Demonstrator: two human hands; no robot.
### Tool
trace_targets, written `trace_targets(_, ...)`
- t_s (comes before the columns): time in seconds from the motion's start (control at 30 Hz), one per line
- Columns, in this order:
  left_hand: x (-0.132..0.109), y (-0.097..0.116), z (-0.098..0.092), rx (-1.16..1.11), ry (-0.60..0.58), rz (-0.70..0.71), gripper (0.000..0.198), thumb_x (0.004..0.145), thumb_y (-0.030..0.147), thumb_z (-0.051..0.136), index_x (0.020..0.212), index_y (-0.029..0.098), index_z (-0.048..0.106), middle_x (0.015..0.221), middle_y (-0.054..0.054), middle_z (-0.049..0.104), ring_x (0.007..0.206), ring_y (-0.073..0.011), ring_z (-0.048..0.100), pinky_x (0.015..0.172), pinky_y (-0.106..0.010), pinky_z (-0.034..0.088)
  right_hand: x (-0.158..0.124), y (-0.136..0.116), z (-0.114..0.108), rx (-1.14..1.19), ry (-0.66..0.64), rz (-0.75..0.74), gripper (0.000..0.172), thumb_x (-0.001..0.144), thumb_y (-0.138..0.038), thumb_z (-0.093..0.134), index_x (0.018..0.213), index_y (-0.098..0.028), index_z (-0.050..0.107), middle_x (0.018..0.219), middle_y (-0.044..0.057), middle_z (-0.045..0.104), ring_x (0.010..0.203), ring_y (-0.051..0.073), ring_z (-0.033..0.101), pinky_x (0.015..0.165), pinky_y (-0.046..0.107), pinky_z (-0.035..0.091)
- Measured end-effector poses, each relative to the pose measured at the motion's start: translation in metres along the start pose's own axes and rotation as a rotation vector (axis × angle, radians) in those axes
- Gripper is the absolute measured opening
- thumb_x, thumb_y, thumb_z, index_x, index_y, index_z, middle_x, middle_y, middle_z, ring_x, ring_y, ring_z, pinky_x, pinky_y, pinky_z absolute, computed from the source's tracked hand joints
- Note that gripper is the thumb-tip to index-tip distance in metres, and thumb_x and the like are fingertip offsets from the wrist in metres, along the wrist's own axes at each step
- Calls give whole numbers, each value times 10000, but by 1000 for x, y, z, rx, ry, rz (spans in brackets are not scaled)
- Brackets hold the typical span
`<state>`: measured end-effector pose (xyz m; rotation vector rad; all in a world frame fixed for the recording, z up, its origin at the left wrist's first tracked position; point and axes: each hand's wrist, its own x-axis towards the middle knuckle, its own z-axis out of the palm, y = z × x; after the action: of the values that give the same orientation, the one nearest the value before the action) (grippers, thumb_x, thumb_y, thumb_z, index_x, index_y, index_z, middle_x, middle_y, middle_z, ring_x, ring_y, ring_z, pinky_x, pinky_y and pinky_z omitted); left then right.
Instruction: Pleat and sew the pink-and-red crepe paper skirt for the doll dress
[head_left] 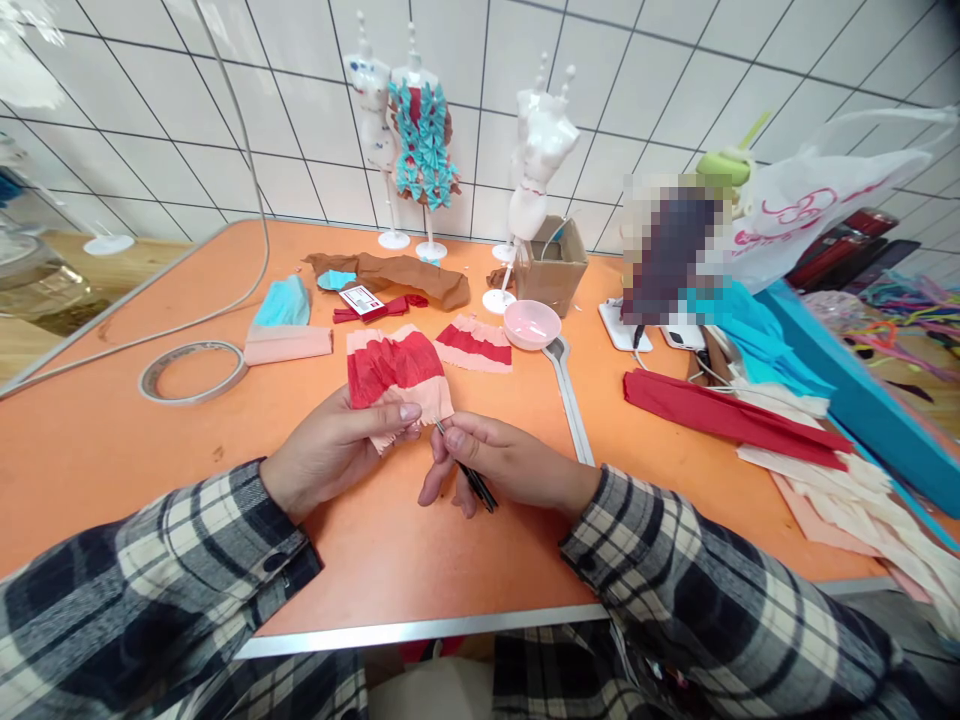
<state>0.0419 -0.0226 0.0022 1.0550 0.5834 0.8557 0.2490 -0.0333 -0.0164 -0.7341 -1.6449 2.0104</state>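
Note:
My left hand pinches a crinkled crepe paper piece, pink with a wide red band, by its lower edge between thumb and fingers. Close beside it, my right hand is closed on a slim black-handled tool with a thin metal tip. That tip meets the paper's lower right corner; its exact kind is partly hidden by my fingers. Behind the hands lies a second striped crepe paper piece, pink and red, flat on the orange table.
A tape roll lies left, near a cable. Ahead are brown paper, a pink bowl, a cardboard box and white mannequins. Grey tongs-like strips and folded red paper lie right.

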Motion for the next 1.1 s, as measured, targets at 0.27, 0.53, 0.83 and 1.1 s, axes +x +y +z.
trace_targets(0.27, 0, -3, -4, 19, 123, 14, 164, 770, 231, 821, 685, 122, 732, 645, -49, 710, 626, -166, 661, 668, -272, 527, 1, 1, -1, 35, -6, 0, 490, 958, -702, 466, 927, -213, 439, 923, 69, 765, 527, 94, 612, 487, 209, 439)
trace_targets(0.53, 0, -3, -5, 6, 162, 7, 179, 726, 242, 860, 696, 124, 728, 655, -33, 702, 628, -147, 640, 648, -252, 520, 2, 2, -2, 25, -6, -6, 454, 971, -662, 487, 907, -215, 432, 915, 72, 770, 529, 93, 614, 519, 218, 480)
trace_targets(0.83, 0, -2, -6, -90, 229, 14, 124, 720, 168, 853, 734, 121, 740, 670, -24, 712, 627, -129, 653, 646, -222, 545, 0, 0, -2, 29, -22, -8, 448, 998, -656, 427, 947, -211, 446, 985, 103, 782, 533, 92, 614, 529, 220, 473)
trace_targets(1.1, -1, -2, -6, -61, 122, -23, 119, 785, 186, 792, 728, 92, 746, 690, -81, 728, 660, -188, 687, 643, -277, 562, -1, -1, -1, -7, -4, 6, 471, 975, -685, 449, 952, -214, 451, 990, 93, 777, 538, 94, 612, 490, 213, 431)
